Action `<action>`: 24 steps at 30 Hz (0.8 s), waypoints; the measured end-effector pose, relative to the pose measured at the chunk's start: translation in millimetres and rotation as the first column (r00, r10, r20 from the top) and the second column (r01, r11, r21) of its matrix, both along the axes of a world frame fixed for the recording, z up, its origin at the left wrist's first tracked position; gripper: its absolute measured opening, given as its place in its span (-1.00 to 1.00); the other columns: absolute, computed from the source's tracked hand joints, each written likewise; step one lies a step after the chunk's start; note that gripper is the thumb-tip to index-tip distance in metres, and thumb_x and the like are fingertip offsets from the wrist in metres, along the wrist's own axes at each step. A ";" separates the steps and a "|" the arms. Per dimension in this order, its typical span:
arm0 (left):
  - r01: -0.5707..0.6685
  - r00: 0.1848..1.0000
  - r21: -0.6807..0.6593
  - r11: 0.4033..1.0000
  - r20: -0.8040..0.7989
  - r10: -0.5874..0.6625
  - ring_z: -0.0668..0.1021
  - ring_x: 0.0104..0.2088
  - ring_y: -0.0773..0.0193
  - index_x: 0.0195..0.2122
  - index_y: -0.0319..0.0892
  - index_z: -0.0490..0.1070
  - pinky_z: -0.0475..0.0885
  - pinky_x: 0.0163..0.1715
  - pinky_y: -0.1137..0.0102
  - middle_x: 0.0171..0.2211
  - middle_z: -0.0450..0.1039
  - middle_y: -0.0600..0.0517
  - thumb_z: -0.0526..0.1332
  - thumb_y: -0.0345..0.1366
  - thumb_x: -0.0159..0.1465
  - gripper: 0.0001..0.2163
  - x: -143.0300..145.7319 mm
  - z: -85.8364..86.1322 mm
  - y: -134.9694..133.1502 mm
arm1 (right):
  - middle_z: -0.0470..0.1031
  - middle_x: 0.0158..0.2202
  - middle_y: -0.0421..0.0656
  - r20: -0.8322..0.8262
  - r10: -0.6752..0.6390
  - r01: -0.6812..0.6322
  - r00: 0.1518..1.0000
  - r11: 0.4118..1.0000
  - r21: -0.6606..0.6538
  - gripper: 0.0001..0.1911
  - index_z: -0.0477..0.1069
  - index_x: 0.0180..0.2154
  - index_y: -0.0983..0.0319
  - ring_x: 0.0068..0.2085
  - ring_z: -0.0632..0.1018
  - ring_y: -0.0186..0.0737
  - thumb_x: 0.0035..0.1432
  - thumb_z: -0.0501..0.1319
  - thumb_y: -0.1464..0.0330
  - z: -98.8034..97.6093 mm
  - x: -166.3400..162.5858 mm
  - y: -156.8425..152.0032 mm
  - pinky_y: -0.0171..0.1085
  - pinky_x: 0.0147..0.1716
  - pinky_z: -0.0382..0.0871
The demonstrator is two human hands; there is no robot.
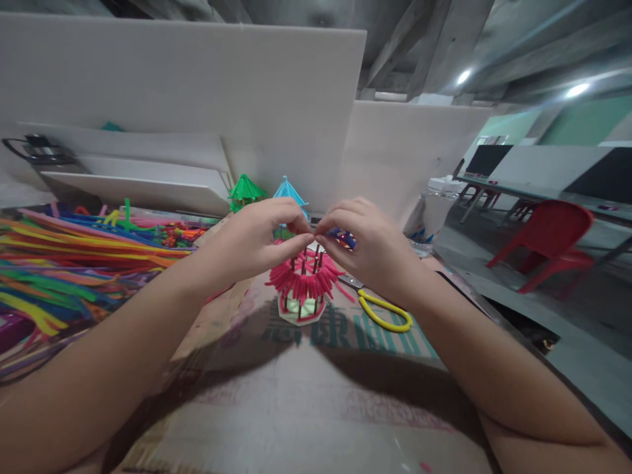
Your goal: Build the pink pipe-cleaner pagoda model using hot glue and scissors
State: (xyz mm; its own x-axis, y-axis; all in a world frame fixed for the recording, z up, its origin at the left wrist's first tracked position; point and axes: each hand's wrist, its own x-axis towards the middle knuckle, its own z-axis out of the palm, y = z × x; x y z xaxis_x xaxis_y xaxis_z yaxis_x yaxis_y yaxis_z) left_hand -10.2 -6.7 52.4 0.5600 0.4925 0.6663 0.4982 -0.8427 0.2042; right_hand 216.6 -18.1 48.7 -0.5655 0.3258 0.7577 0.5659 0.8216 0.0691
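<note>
A small pink pipe-cleaner pavilion model [302, 284] stands on a white base on the cardboard-covered table [316, 395]. It has dark upright posts and a fringe of pink strips. My left hand [257, 238] and my right hand [368, 247] meet just above it, fingertips pinched together over the top of the posts. What the fingertips pinch is too small to make out. A small blue and red object [343, 237] shows in the palm of my right hand.
A heap of coloured pipe cleaners [74, 263] covers the table's left side. Yellow-handled scissors [382, 309] lie right of the model. Green [245, 191] and blue [290, 192] finished pavilions stand behind, before white boards. A clear jar [434, 210] and red chair [548, 243] are at right.
</note>
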 end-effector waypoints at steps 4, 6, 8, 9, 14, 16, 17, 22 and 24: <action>0.002 1.000 -0.014 1.000 0.006 -0.002 0.53 -0.26 0.27 -0.33 -0.14 0.50 0.34 -0.25 0.37 -0.31 0.52 0.07 0.27 -0.21 0.41 -0.82 -0.8 -1.3 3.1 | 0.65 -0.22 -0.06 0.009 -0.016 0.017 1.000 1.000 -0.027 -0.89 0.54 -0.25 0.22 -0.17 0.55 -0.08 0.39 0.27 0.41 -1.4 -1.2 1.5 -0.14 -0.08 0.37; 0.010 1.000 -0.031 0.999 0.010 -0.010 0.53 -0.27 0.27 -0.33 -0.13 0.50 0.34 -0.25 0.37 -0.32 0.53 0.07 0.27 -0.20 0.42 -0.81 -1.4 -1.4 4.0 | 0.65 -0.23 -0.06 -0.002 -0.011 0.011 1.000 0.999 -0.036 -0.90 0.54 -0.25 0.23 -0.17 0.55 -0.07 0.38 0.27 0.41 -2.4 -1.7 1.8 -0.13 -0.09 0.37; 0.018 1.000 -0.061 0.998 0.006 -0.017 0.53 -0.27 0.27 -0.32 -0.13 0.51 0.35 -0.24 0.37 -0.32 0.54 0.07 0.26 -0.17 0.43 -0.80 -3.0 -0.5 4.2 | 0.65 -0.23 -0.06 -0.014 -0.004 0.003 1.000 0.999 -0.049 -0.91 0.54 -0.25 0.24 -0.16 0.55 -0.07 0.37 0.28 0.42 -3.0 -2.2 1.8 -0.14 -0.09 0.37; 0.022 1.000 -0.076 0.997 -0.002 -0.022 0.54 -0.27 0.26 -0.31 -0.12 0.52 0.35 -0.23 0.37 -0.31 0.55 0.07 0.26 -0.15 0.43 -0.79 -4.4 0.3 4.1 | 0.65 -0.23 -0.06 -0.018 -0.003 0.002 1.000 0.998 -0.059 -0.92 0.55 -0.25 0.24 -0.16 0.55 -0.07 0.36 0.28 0.42 -3.2 -2.4 1.8 -0.14 -0.09 0.37; 0.010 0.984 -0.201 0.979 -0.175 -0.046 0.59 -0.12 0.21 -0.12 -0.09 0.59 0.39 -0.12 0.38 -0.13 0.61 0.03 0.24 -0.03 0.43 -0.74 -16.4 5.2 6.9 | 0.64 -0.22 -0.07 0.007 -0.033 0.033 0.999 0.993 -0.112 -0.93 0.55 -0.26 0.21 -0.13 0.54 -0.06 0.34 0.31 0.42 -3.1 -3.5 2.5 -0.12 -0.05 0.36; -0.006 0.968 -0.234 0.972 -0.243 -0.053 0.60 -0.08 0.20 -0.05 -0.07 0.59 0.39 -0.09 0.39 -0.07 0.62 0.03 0.23 -0.01 0.43 -0.71 -20.7 4.7 11.1 | 0.64 -0.21 -0.05 0.042 -0.041 0.046 0.998 0.991 -0.128 -0.90 0.56 -0.28 0.21 -0.11 0.53 -0.04 0.34 0.31 0.41 -3.9 -4.1 3.7 -0.11 -0.05 0.35; -0.010 0.964 -0.241 0.971 -0.259 -0.054 0.60 -0.07 0.20 -0.04 -0.07 0.59 0.40 -0.08 0.39 -0.06 0.62 0.02 0.23 -0.01 0.42 -0.71 -22.1 3.8 13.6 | 0.65 -0.21 -0.04 0.056 -0.044 0.051 0.997 0.990 -0.134 -0.89 0.57 -0.29 0.21 -0.11 0.53 -0.04 0.35 0.30 0.41 -4.5 -4.4 4.4 -0.10 -0.05 0.34; -0.038 0.964 -0.268 0.963 -0.264 -0.036 0.62 -0.06 0.19 -0.09 -0.05 0.63 0.40 -0.11 0.40 -0.06 0.63 0.02 0.23 -0.03 0.40 -0.73 -22.5 -3.0 23.7 | 0.66 -0.22 -0.03 0.115 -0.041 0.058 0.993 0.986 -0.153 -0.82 0.60 -0.30 0.22 -0.12 0.52 -0.04 0.38 0.27 0.41 -7.3 -5.0 6.5 -0.10 -0.06 0.31; -0.041 0.963 -0.278 0.960 -0.267 -0.036 0.62 -0.08 0.19 -0.11 -0.05 0.63 0.40 -0.13 0.39 -0.08 0.64 0.02 0.23 -0.05 0.39 -0.74 -21.4 -4.3 25.3 | 0.65 -0.23 -0.03 0.131 -0.053 0.074 0.990 0.984 -0.160 -0.82 0.61 -0.30 0.23 -0.12 0.52 -0.04 0.38 0.27 0.43 -7.7 -4.7 6.6 -0.10 -0.06 0.30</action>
State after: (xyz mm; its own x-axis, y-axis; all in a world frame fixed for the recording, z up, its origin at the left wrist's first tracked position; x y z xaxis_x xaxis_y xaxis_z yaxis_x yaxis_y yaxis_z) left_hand -31.7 18.6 48.1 0.6964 0.6382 0.3282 0.5689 -0.7697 0.2895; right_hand 211.8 -11.5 40.9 -0.6270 0.4783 0.6149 0.6128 0.7902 0.0101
